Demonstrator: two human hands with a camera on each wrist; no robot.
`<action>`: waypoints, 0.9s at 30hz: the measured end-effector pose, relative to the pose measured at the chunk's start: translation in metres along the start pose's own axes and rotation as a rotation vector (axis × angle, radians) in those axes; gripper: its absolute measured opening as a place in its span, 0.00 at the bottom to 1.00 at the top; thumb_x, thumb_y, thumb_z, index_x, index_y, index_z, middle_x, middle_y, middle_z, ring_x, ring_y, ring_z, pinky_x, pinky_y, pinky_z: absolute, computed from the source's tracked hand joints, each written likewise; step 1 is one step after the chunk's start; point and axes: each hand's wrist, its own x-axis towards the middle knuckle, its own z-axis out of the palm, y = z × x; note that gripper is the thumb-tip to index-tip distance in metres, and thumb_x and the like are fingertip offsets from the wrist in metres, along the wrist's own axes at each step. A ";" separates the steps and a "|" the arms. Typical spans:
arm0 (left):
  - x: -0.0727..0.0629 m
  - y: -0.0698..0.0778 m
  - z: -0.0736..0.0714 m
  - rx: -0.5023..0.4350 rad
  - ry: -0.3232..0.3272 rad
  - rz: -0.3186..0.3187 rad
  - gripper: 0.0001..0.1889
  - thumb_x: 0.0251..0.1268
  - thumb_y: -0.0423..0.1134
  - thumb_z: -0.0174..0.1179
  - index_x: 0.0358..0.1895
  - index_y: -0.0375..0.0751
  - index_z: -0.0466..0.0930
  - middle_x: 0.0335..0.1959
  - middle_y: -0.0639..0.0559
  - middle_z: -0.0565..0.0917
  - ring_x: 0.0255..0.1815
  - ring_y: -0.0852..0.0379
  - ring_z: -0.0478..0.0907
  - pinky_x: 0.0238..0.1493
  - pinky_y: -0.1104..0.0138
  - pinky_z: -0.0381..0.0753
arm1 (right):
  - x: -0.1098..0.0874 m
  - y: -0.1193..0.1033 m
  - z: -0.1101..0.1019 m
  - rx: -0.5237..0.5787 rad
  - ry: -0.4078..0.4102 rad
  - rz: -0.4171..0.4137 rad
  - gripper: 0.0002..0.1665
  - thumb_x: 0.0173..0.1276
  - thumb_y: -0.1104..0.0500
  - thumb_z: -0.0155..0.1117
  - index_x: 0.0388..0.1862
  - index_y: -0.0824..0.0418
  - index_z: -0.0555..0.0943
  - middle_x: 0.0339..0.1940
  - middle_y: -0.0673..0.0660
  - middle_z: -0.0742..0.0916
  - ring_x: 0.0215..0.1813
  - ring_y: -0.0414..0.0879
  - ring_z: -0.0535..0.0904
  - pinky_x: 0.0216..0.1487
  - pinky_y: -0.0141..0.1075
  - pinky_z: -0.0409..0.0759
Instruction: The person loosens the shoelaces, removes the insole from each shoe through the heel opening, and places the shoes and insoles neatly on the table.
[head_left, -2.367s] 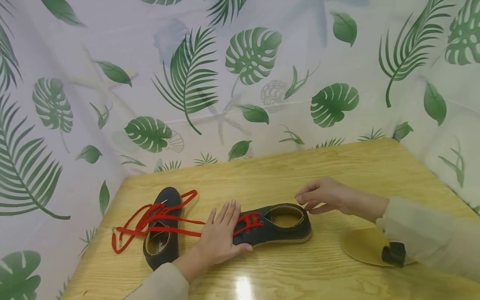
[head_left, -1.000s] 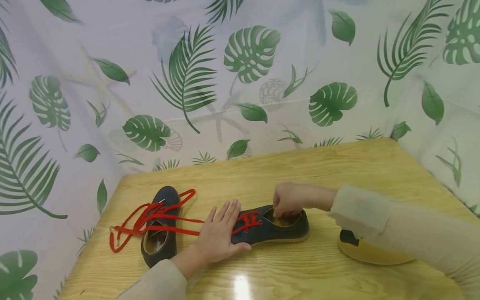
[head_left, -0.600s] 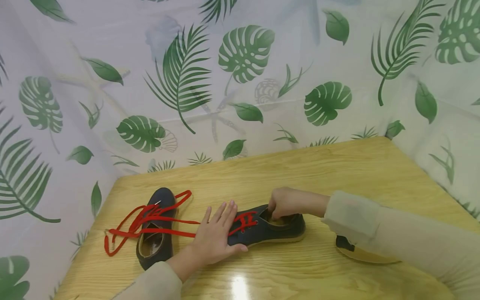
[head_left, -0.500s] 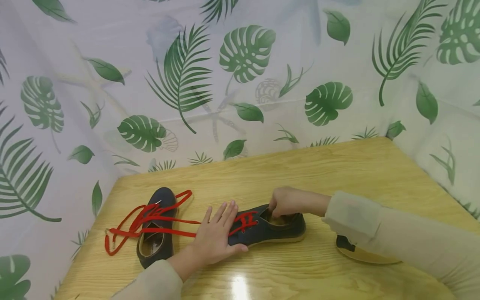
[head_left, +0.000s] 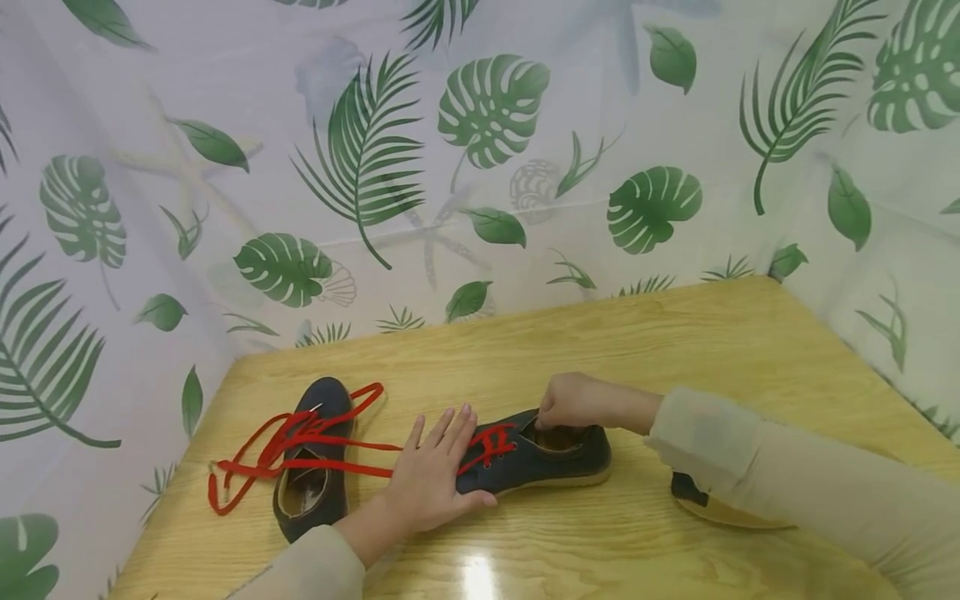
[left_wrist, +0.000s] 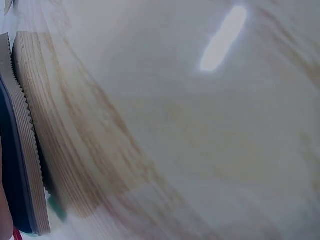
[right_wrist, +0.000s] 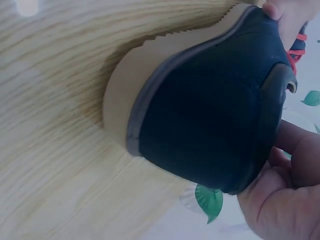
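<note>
A dark navy shoe (head_left: 525, 471) with red lacing lies on its sole, toe to the left, in the head view. My left hand (head_left: 429, 479) rests flat on its toe with straight fingers. My right hand (head_left: 573, 402) grips the shoe's far collar edge, curled fingers reaching into the opening; the fingertips are hidden inside. In the right wrist view the right hand (right_wrist: 287, 195) is at the collar beside the heel (right_wrist: 210, 115). A second navy shoe (head_left: 315, 512) stands at the left, with long loose red laces (head_left: 337, 462) across it and running under my left hand.
A flat tan oval piece (head_left: 738, 515) lies on the wooden table (head_left: 675, 333) at the right, partly covered by the right sleeve. A small black device (head_left: 688, 489) shows at that sleeve. A leaf-print cloth (head_left: 555, 250) rises behind the table.
My right hand has moved left from behind the heel to the shoe's opening and curled its fingers into it. The left hand stays on the toe. The view has shifted slightly.
</note>
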 end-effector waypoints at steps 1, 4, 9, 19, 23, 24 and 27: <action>0.000 0.000 -0.001 -0.002 0.000 -0.001 0.59 0.48 0.83 0.15 0.75 0.41 0.46 0.76 0.48 0.51 0.76 0.50 0.49 0.72 0.44 0.48 | 0.001 0.000 0.000 -0.006 -0.002 0.003 0.30 0.64 0.62 0.60 0.05 0.52 0.61 0.07 0.44 0.61 0.13 0.36 0.54 0.19 0.26 0.56; 0.000 -0.001 -0.002 -0.001 -0.009 -0.003 0.58 0.48 0.82 0.16 0.75 0.41 0.46 0.76 0.48 0.51 0.76 0.50 0.48 0.72 0.44 0.47 | 0.002 -0.002 0.001 -0.034 -0.006 0.007 0.31 0.65 0.62 0.60 0.05 0.51 0.60 0.07 0.44 0.61 0.13 0.36 0.53 0.18 0.26 0.55; -0.001 -0.001 -0.004 -0.002 -0.019 -0.011 0.58 0.48 0.82 0.15 0.75 0.42 0.46 0.76 0.48 0.51 0.76 0.50 0.48 0.72 0.44 0.46 | 0.002 -0.007 0.001 -0.095 -0.032 -0.001 0.31 0.67 0.62 0.58 0.05 0.51 0.60 0.07 0.44 0.61 0.13 0.36 0.53 0.18 0.25 0.54; -0.001 -0.002 -0.004 -0.009 0.014 -0.007 0.58 0.48 0.82 0.15 0.75 0.42 0.48 0.76 0.48 0.52 0.76 0.49 0.50 0.71 0.43 0.47 | 0.004 -0.009 -0.001 -0.141 -0.070 -0.018 0.31 0.67 0.62 0.58 0.05 0.51 0.59 0.06 0.43 0.61 0.12 0.35 0.52 0.17 0.24 0.53; 0.000 0.000 -0.005 -0.025 0.012 -0.007 0.59 0.48 0.82 0.15 0.75 0.41 0.48 0.76 0.48 0.52 0.76 0.50 0.50 0.71 0.43 0.47 | 0.003 -0.009 0.000 -0.109 -0.083 0.011 0.30 0.69 0.62 0.56 0.06 0.52 0.61 0.08 0.44 0.62 0.13 0.36 0.54 0.18 0.25 0.54; 0.000 0.000 -0.006 -0.031 0.009 -0.010 0.59 0.47 0.82 0.15 0.75 0.41 0.48 0.76 0.48 0.52 0.76 0.50 0.49 0.72 0.43 0.46 | 0.002 -0.009 0.000 -0.105 -0.081 0.012 0.28 0.70 0.61 0.55 0.07 0.54 0.64 0.09 0.45 0.63 0.14 0.36 0.55 0.19 0.26 0.55; 0.000 0.000 -0.007 -0.037 0.002 -0.017 0.59 0.48 0.82 0.15 0.75 0.41 0.48 0.76 0.48 0.52 0.76 0.50 0.49 0.72 0.43 0.46 | 0.000 -0.008 0.000 -0.109 -0.062 -0.008 0.22 0.72 0.60 0.52 0.15 0.59 0.75 0.12 0.46 0.66 0.16 0.37 0.58 0.22 0.27 0.60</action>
